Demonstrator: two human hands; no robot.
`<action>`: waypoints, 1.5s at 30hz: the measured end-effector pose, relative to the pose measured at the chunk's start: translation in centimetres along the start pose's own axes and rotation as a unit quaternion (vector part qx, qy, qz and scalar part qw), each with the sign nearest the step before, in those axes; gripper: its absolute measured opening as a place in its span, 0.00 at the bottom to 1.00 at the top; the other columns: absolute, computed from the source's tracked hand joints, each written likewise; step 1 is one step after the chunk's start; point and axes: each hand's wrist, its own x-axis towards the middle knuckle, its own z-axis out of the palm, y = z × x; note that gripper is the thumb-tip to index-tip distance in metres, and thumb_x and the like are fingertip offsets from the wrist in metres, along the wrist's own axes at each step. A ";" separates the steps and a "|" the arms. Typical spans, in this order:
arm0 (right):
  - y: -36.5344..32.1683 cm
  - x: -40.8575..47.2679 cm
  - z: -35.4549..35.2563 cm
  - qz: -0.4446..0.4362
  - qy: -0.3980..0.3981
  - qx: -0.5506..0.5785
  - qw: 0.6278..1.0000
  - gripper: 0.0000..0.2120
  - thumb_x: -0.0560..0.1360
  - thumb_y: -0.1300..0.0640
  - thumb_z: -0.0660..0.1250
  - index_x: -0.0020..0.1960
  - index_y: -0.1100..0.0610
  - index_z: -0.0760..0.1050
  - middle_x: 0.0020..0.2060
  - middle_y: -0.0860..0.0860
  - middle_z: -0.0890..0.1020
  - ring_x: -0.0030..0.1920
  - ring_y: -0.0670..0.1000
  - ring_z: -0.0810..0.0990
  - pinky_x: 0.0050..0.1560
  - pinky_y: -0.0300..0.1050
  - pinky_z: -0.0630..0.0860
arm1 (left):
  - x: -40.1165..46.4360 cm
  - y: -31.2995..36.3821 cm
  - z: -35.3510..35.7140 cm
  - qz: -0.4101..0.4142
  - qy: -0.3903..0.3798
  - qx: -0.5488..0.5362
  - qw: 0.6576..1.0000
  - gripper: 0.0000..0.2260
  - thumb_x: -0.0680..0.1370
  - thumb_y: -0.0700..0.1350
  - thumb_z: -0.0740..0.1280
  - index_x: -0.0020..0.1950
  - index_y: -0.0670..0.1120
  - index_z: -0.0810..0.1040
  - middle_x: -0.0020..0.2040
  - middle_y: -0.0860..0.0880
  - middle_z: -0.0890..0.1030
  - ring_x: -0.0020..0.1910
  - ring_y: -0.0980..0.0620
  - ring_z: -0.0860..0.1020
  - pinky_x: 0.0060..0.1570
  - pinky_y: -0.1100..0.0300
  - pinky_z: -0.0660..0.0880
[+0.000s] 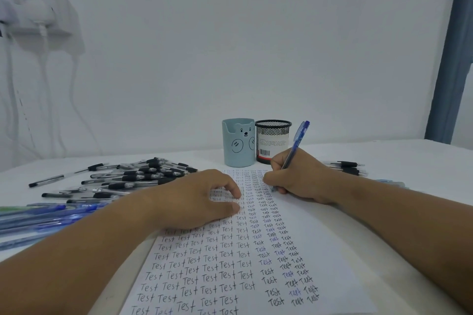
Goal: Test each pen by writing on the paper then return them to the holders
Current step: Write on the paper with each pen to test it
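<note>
A person sat at a white table (384,158), both bare forearms reaching in from the bottom of the frame. The right hand (297,176), right of center, was clamped around a blue pen (297,146). The pen's long axis tilted up and to the right, with its tip down on the upper right part of the paper (320,238). The left hand (194,199), at center, lay with its fingers lightly bent, pressing the paper down and holding nothing. Rows of the word "Test" filled the sheet.

Two holders stood just above the right hand, touching each other: a pale blue bear cup (238,142) and, to its right, a black mesh cup (272,140). No pens showed above either rim. The mesh cup was nearer the writing hand, so returning the pen looked like a short reach upward. A pile of black pens (138,176) lay at center left, blue pens (46,217) at the left edge, and a few black pens (345,167) at the right.
</note>
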 end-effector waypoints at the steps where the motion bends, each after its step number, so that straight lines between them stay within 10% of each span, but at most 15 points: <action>1: 0.0 0.0 0.0 -0.001 0.003 0.002 1.000 0.19 0.72 0.61 0.70 0.27 0.54 0.66 0.23 0.51 0.78 0.29 0.47 0.75 0.30 0.35 0.69 | 0.0 0.0 0.0 -0.001 -0.001 -0.001 1.000 0.10 0.78 0.62 0.67 0.60 0.66 0.76 0.64 0.68 0.70 0.66 0.62 0.68 0.66 0.60 0.63; 45: 0.8 0.6 0.0 -0.048 0.028 -0.035 0.998 0.20 0.72 0.61 0.70 0.27 0.53 0.63 0.22 0.49 0.72 0.28 0.47 0.73 0.35 0.42 0.70 | 0.0 -0.3 0.0 0.012 -0.014 0.006 1.000 0.10 0.79 0.62 0.66 0.60 0.67 0.74 0.66 0.69 0.69 0.68 0.64 0.67 0.71 0.58 0.63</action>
